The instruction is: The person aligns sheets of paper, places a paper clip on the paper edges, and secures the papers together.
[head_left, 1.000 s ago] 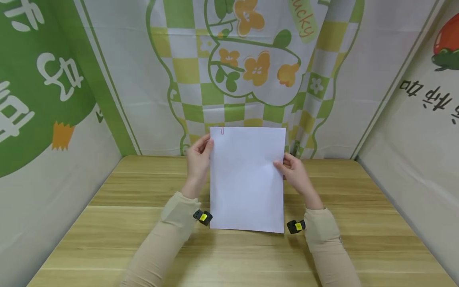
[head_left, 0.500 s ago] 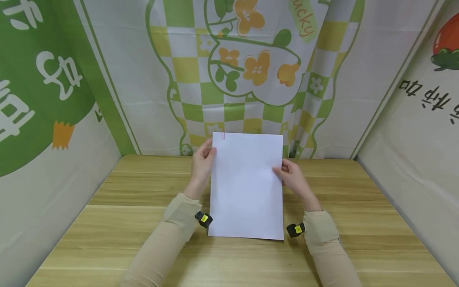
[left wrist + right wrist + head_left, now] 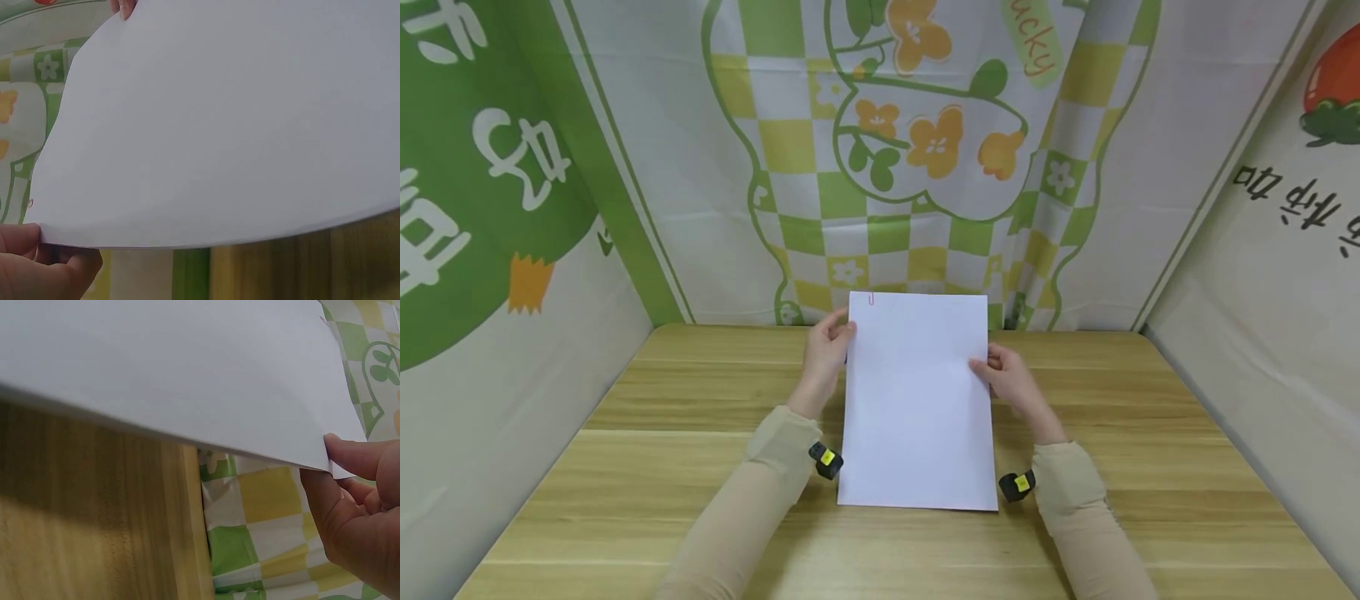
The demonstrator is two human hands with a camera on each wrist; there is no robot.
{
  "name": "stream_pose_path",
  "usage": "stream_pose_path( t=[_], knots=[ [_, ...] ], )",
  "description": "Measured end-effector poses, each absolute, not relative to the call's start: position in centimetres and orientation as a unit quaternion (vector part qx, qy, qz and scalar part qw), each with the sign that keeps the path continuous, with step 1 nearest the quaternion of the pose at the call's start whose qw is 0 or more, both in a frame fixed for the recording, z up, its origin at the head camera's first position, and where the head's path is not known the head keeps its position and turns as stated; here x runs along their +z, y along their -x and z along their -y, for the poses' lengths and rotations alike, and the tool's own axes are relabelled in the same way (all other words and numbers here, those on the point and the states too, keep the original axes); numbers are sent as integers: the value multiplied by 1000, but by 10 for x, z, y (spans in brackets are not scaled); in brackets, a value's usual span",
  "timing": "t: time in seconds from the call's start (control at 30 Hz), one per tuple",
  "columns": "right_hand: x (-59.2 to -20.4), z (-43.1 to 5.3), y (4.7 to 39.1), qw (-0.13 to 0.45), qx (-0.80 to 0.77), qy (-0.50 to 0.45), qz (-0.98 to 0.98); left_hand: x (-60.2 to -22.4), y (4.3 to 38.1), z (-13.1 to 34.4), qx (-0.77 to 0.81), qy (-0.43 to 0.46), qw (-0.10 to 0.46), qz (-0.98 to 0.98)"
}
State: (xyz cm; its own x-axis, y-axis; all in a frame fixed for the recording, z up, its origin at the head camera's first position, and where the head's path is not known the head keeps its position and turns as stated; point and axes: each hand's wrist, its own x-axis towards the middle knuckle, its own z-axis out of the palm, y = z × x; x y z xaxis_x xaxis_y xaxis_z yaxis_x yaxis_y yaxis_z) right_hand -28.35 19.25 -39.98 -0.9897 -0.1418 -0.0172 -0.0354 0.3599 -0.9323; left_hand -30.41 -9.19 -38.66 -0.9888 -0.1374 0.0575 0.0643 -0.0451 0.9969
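Observation:
A white paper sheet or thin stack (image 3: 917, 408) is held in front of me, its top end raised and tilted away. At its top left edge sits a small pink paper clip (image 3: 871, 298). My left hand (image 3: 826, 354) pinches the left edge close to the upper corner, thumb in front and fingers behind. On the other side my right hand (image 3: 1013, 379) pinches the right edge somewhat lower. In the right wrist view the thumb (image 3: 359, 455) presses the paper's face while the fingers curl beneath. The paper covers part of the left fingers.
A wooden table (image 3: 625, 500) lies under the paper. A printed curtain (image 3: 887, 225) with green and yellow checks hangs behind its far edge. Fabric walls stand at the left and right. A small black camera (image 3: 826, 460) is on the left wrist, another (image 3: 1017, 486) on the right.
Both hands have lowered the paper toward me and the table. Its top edge now tilts farther back, and the grip on both edges stays the same.

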Motion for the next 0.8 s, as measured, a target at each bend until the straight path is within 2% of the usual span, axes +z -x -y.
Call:
stream_pose_path(
  t=[0.2,0.5,0.8],
  knots=[
    [-405,-189,285,60,-556,23,-829,-395,307,95,-713,-45,32,699],
    [-411,-188,286,66,-547,22,-834,-408,309,96,-736,-42,44,675],
    [-415,-188,291,79,-532,16,-843,-413,319,95,-729,-64,4,682]
  ],
)
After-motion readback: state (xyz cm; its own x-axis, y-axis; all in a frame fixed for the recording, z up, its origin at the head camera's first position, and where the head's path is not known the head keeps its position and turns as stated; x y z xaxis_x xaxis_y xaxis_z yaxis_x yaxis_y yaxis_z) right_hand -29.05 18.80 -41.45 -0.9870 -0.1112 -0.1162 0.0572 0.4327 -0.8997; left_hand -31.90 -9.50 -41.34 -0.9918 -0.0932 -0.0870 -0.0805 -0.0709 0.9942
